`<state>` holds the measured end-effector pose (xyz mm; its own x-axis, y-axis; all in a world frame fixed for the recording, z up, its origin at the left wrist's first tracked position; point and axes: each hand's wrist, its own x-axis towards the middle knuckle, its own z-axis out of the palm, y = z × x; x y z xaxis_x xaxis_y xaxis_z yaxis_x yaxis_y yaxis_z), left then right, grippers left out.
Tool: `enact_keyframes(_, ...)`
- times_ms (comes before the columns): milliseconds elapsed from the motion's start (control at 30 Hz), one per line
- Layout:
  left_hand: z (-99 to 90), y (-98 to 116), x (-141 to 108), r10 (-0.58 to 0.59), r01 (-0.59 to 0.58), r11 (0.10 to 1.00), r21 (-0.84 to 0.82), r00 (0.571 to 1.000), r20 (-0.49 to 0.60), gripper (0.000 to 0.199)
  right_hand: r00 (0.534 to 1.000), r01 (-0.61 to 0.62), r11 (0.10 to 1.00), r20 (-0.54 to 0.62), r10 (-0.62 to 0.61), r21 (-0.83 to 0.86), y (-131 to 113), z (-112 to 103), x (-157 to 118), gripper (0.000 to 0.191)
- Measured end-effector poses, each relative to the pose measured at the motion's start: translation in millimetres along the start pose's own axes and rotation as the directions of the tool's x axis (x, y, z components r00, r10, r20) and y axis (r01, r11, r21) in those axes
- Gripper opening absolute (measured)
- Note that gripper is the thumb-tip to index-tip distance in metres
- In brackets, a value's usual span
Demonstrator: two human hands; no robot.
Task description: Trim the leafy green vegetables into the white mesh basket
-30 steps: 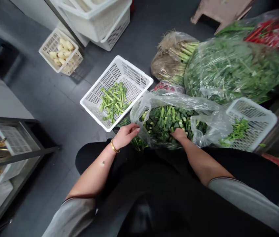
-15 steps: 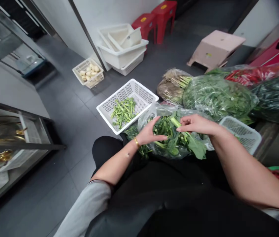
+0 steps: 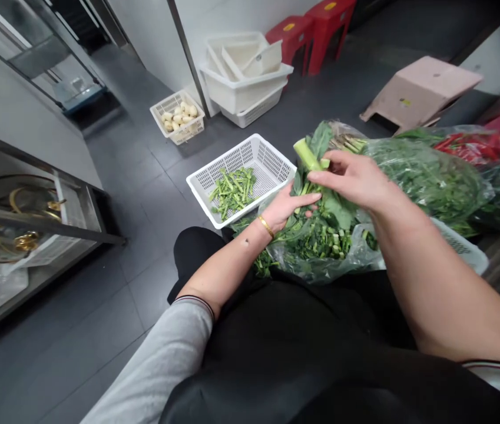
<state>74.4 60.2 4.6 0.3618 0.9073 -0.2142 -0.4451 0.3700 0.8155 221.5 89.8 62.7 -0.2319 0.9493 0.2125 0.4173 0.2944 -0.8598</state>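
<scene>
A thick green stalk (image 3: 306, 155) with broad leaves is pinched between the thumb and fingers of my right hand (image 3: 349, 176), its cut end pointing up and left. My left hand (image 3: 291, 207), with a gold bracelet at the wrist, is at the stalk's leaves, thumb and fingers closed around part of the greens. Below both hands, an open clear plastic bag (image 3: 367, 241) on my lap holds leafy greens (image 3: 320, 238) with several cut ends showing. Left of the bag, a white perforated basket (image 3: 201, 197) holds a small heap of green stems (image 3: 234, 187).
A small basket of pale bulbs (image 3: 179, 116) and stacked white tubs (image 3: 243, 88) stand beyond. Red stools (image 3: 327, 29) and a pink stool (image 3: 430, 82) are behind. Bagged vegetables (image 3: 435, 176) lie at right, and a metal shelf (image 3: 55, 221) stands at left.
My right hand has raised the leafy stalk up from the bag. My left hand has moved in beside it and closed on greens. The camera view has shifted, so the surroundings sit further right.
</scene>
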Motion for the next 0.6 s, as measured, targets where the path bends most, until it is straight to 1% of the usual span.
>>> enact_keyframes(33,4.2,3,4,0.003,-0.002,1.000,-0.024,1.000,0.019,0.046,0.996,0.015,0.998,-0.091,-0.011,0.053,2,-8,-3,0.034)
enact_keyframes(67,8.7,6,7,0.014,-0.012,0.999,-0.053,0.999,0.040,0.042,0.979,0.034,0.990,-0.202,-0.006,0.135,6,-15,-7,0.035)
enact_keyframes(100,13.5,9,11,0.032,-0.027,0.996,-0.086,0.998,0.060,0.039,0.948,0.056,0.972,-0.317,0.021,0.230,12,-22,-15,0.035)
enact_keyframes(133,18.6,11,14,0.053,-0.044,0.992,-0.120,0.996,0.076,0.036,0.916,0.065,0.946,-0.394,0.069,0.318,21,-27,-24,0.034)
enact_keyframes(167,23.8,11,18,0.072,-0.059,0.987,-0.150,0.994,0.085,0.033,0.907,0.042,0.919,-0.400,0.130,0.393,32,-29,-37,0.032)
enact_keyframes(200,29.2,10,21,0.084,-0.068,0.983,-0.171,0.993,0.083,0.030,0.924,-0.026,0.900,-0.333,0.187,0.436,43,-27,-51,0.032)
enact_keyframes(233,34.5,6,23,0.086,-0.072,0.981,-0.179,0.994,0.070,0.029,0.952,-0.161,0.884,-0.168,0.257,0.438,53,-20,-67,0.037)
enact_keyframes(267,39.5,-1,26,0.081,-0.072,0.982,-0.173,0.996,0.045,0.027,0.940,-0.326,0.844,0.055,0.336,0.427,63,-10,-84,0.043)
enact_keyframes(300,43.8,-10,28,0.069,-0.066,0.986,-0.153,0.997,0.017,0.025,0.889,-0.457,0.783,0.235,0.392,0.421,69,5,-100,0.049)
enact_keyframes(333,47.0,-21,30,0.057,-0.058,0.991,-0.121,0.998,-0.012,0.024,0.846,-0.530,0.725,0.328,0.420,0.439,73,22,-115,0.048)
enact_keyframes(367,48.6,-34,32,0.048,-0.050,0.996,-0.080,0.998,-0.036,0.023,0.816,-0.576,0.671,0.368,0.445,0.466,75,39,-128,0.045)
enact_keyframes(400,48.1,-46,34,0.038,-0.040,0.999,-0.028,0.998,-0.053,0.023,0.794,-0.608,0.619,0.380,0.474,0.498,75,57,-139,0.040)
enact_keyframes(467,40.8,-67,39,-0.017,0.024,0.994,0.109,0.998,-0.062,0.022,0.746,-0.656,0.495,0.395,0.536,0.569,71,83,-152,0.036)
enact_keyframes(533,26.3,-79,47,-0.128,0.155,0.944,0.292,0.986,-0.109,0.022,0.684,-0.699,0.342,0.446,0.578,0.628,67,93,-159,0.038)
enact_keyframes(600,9.2,-85,55,-0.218,0.297,0.834,0.465,0.952,-0.216,0.021,0.638,-0.708,0.229,0.465,0.614,0.668,65,88,-165,0.038)
